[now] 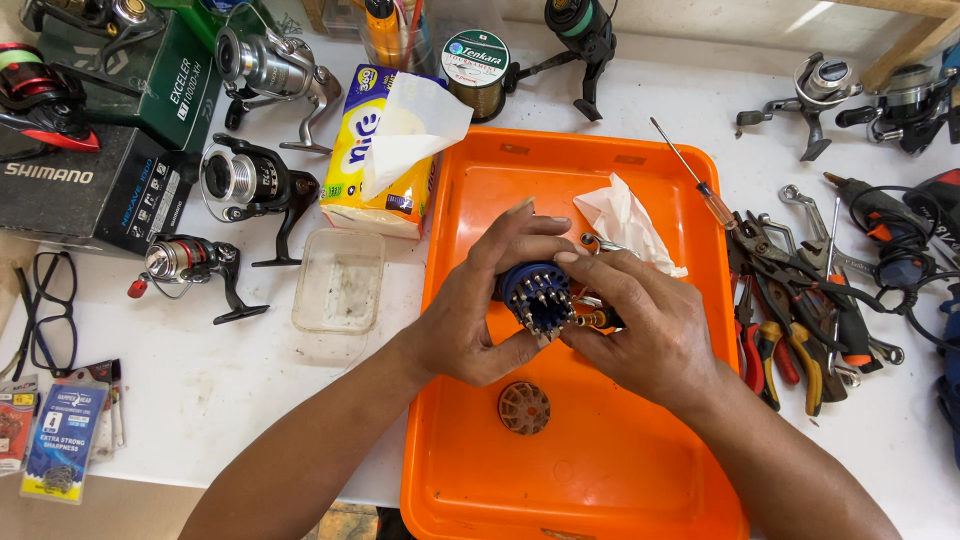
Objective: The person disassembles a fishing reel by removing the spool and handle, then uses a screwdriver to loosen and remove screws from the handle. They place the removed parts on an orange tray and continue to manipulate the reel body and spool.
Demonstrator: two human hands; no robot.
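Over the orange tray [640, 470], the left hand [478, 315] and right hand [640, 325] both grip a blue reel part [537, 295], already dismantled, its brown disc [524, 407] lying loose just nearer; reassembly looks undone.

Both forearms enter from the lower edge of the view and are bare to the frame limit; no sleeves, gloves, watch, rings or bands are visible. The left hand [470, 325] and the right hand [640, 325] are uncovered. The fingernails are short and unpainted, visible on several fingertips.
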